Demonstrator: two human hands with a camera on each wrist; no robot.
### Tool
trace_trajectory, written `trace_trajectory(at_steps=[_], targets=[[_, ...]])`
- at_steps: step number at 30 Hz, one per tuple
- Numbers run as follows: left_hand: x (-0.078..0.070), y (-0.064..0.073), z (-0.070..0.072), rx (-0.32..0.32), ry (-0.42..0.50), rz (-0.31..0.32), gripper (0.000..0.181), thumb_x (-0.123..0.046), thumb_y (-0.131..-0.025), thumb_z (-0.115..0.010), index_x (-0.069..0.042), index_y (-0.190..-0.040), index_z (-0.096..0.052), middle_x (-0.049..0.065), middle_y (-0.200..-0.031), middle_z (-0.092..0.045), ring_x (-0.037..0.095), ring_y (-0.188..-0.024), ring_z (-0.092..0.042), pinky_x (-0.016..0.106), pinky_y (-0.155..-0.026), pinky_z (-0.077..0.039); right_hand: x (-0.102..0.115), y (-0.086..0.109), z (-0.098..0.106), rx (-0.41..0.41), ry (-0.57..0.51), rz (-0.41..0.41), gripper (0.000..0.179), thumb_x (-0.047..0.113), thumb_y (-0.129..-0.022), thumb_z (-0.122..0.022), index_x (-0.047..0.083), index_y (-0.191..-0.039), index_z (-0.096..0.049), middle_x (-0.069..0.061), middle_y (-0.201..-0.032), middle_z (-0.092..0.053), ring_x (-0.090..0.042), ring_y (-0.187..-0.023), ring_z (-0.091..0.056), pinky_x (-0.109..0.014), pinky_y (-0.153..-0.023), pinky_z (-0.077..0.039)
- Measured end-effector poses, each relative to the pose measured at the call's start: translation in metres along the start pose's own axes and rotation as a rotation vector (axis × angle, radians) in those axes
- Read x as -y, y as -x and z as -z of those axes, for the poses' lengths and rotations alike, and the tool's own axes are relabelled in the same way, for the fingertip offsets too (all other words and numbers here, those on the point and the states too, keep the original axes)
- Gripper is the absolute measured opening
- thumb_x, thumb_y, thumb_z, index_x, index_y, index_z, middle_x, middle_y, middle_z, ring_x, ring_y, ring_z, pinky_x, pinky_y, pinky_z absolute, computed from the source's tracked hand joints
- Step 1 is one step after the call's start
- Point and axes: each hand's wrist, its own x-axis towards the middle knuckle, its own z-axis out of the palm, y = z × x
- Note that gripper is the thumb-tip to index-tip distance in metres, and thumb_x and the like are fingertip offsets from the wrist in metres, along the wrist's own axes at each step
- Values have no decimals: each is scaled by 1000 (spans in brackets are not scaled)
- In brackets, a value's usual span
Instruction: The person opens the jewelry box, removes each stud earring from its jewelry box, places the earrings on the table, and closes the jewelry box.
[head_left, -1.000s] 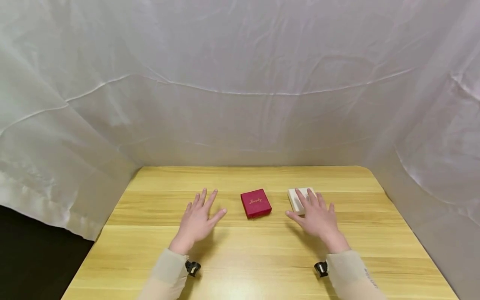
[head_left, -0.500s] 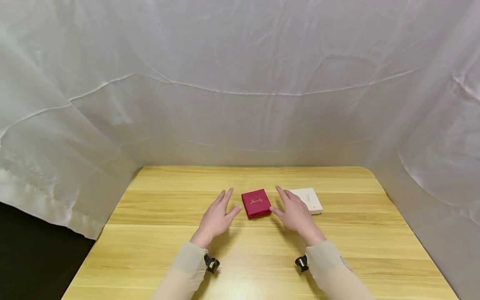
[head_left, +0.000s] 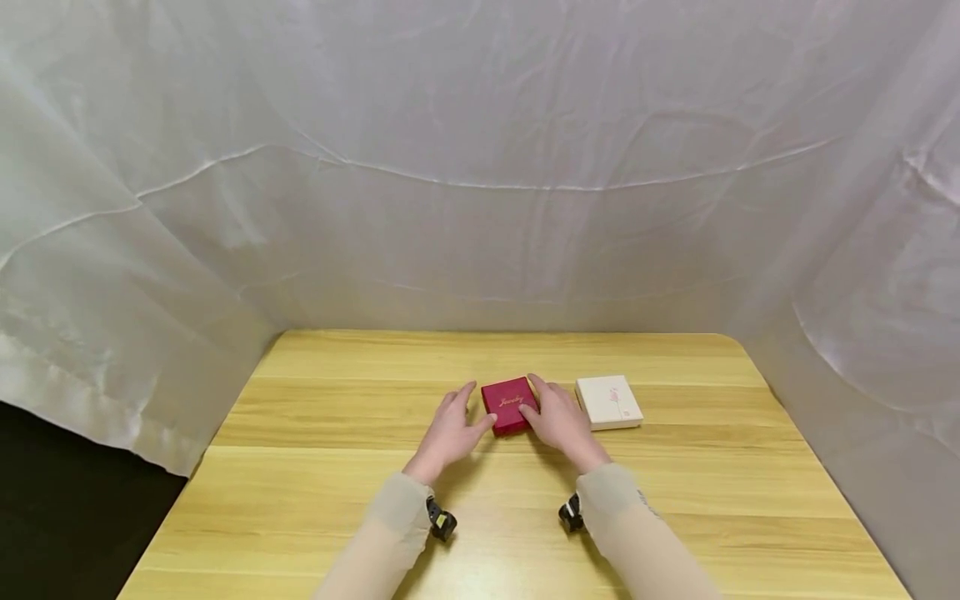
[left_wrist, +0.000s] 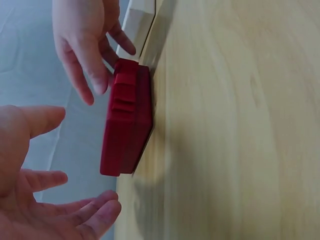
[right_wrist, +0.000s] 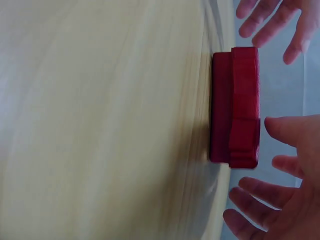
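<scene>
A red jewelry box (head_left: pixel 507 398) with gold script on its lid lies on the wooden table between the two hands. In both wrist views a red ribbon bow (left_wrist: pixel 125 92) shows along its near side. My left hand (head_left: pixel 448 433) is at the box's left, fingers spread and bent a little, thumb over the near left corner. At the right side is my right hand (head_left: pixel 561 423), its thumb above the lid's edge. In the right wrist view the right hand (right_wrist: pixel 287 200) has its thumb close to the lid, with a small gap. Neither hand grips the box.
A white box (head_left: pixel 609 402) with pink print lies on the table right of the right hand. Behind the wooden table (head_left: pixel 360 358), and at its sides, hangs pale cloth (head_left: pixel 495 250). A dark area (head_left: pixel 67 508) lies off the table's left edge.
Both hands have moved inward to either side of the red jewelry box. The right hand has left its place over the white box, which now shows fully. Neither box has visibly moved.
</scene>
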Motion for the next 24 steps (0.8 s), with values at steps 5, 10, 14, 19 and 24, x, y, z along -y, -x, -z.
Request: trace_trajectory(at_steps=[5,10,14,19,24], targets=[[1,-4,-5,19,16,2,70,-34,-95,-65,-4,-151,-35,24,-140,-47,39,-126,-47,56,-103,-39,3,-3,-4,2,-50,-27,58,27,-96,-64,7,-146,-45,-21,-133,-56,-39,-120,-54,-54,-100,-42],[3,-6,-9,34,17,-27,65,-28,-95,-65,2,-146,-40,24,-137,-51,37,-124,-49,53,-104,-39,4,-3,-6,12,-42,-50,56,28,-96,-64,8,-145,-47,-21,-134,-57,-39,-120,-54,-53,-99,-43],[5,-9,-14,59,-3,-58,61,-24,-95,-64,4,-145,-41,17,-108,-61,28,-97,-57,44,-86,-48,3,-3,-8,17,-35,-66,55,30,-96,-63,9,-144,-49,-21,-134,-57,-39,-120,-54,-53,-99,-43],[6,-11,-18,89,-10,-81,59,-20,-96,-62,5,-145,-40,16,-108,-61,23,-92,-55,41,-84,-48,4,-1,-10,20,-53,-82,54,31,-97,-62,9,-144,-48,-20,-134,-57,-39,-120,-55,-52,-99,-43],[5,-14,-21,120,21,-83,58,-19,-98,-60,4,-147,-38,25,-135,-53,29,-111,-56,46,-99,-44,4,1,-7,28,-86,-99,54,31,-96,-63,9,-144,-49,-21,-134,-56,-41,-120,-54,-55,-98,-43]])
